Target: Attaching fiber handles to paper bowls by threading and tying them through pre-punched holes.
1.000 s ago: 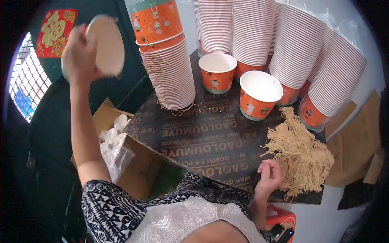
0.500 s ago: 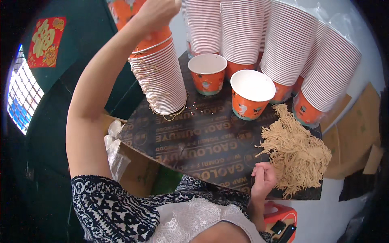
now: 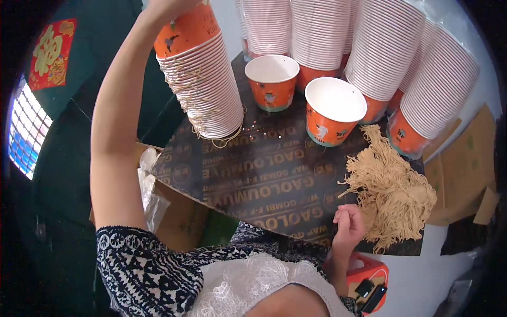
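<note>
My left hand (image 3: 170, 6) is at the top edge, at the orange paper cup (image 3: 187, 31) that tops a tall upside-down stack of paper cups (image 3: 211, 87). Its fingers are cut off by the picture's edge. Loops of thin tan string (image 3: 182, 79) hang around the stack's white rims and lie at its base. My right hand (image 3: 348, 224) is closed at the table's near edge, beside a heap of tan strings (image 3: 396, 195); anything inside its curled fingers is hidden.
Two upright orange cups, a farther one (image 3: 272, 90) and a nearer one (image 3: 334, 124), stand mid-table. Tiny beads (image 3: 253, 127) lie by the stack. Tall bagged cup stacks (image 3: 388, 47) line the back. Below the table are an open carton (image 3: 179, 216) and a red stool (image 3: 364, 269).
My left hand has moved left and up, partly out of the picture, at the top of the stack. The view has shifted slightly. My right hand stays closed near the strings.
</note>
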Available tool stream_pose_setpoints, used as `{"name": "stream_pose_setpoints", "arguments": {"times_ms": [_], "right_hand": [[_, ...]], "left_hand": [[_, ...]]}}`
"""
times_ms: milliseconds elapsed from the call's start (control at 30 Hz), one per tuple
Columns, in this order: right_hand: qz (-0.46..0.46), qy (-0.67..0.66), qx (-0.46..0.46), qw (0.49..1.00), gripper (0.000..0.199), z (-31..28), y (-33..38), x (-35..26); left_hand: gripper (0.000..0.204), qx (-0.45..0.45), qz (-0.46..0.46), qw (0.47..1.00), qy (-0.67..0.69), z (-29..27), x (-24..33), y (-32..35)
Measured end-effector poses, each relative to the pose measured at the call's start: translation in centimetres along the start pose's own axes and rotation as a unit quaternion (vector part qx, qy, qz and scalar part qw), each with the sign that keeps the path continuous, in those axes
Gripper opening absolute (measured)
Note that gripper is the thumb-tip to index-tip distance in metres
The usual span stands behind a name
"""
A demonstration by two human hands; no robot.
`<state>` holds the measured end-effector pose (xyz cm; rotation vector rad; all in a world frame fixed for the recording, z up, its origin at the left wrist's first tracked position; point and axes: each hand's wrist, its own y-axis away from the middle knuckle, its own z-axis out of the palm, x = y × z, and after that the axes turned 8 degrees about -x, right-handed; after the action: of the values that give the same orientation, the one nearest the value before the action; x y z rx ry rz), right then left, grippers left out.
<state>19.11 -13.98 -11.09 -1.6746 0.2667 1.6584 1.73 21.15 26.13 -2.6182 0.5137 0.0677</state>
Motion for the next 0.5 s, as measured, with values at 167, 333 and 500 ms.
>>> {"name": "stream_pose_setpoints", "arguments": {"times_ms": [167,333,500], "right_hand": [[0.001,0.017,-0.025,1.0,0.01,-0.3,-0.2,0.1],[0.026,0.04,-0.056,0.997,0.01,-0.2,-0.5,0.2],[0.027,0.11,-0.08,0.99,0.009,-0.4,-0.4,0.4]], "left_hand": [[0.057,0.169,0.016,0.979,-0.112,2.2,1.2,0.7],[0.016,0.283,0.395,0.867,-0.108,13.5,4.8,5.7],[0.02,0.076,0.398,0.913,0.055,20.6,9.0,7.6]]}}
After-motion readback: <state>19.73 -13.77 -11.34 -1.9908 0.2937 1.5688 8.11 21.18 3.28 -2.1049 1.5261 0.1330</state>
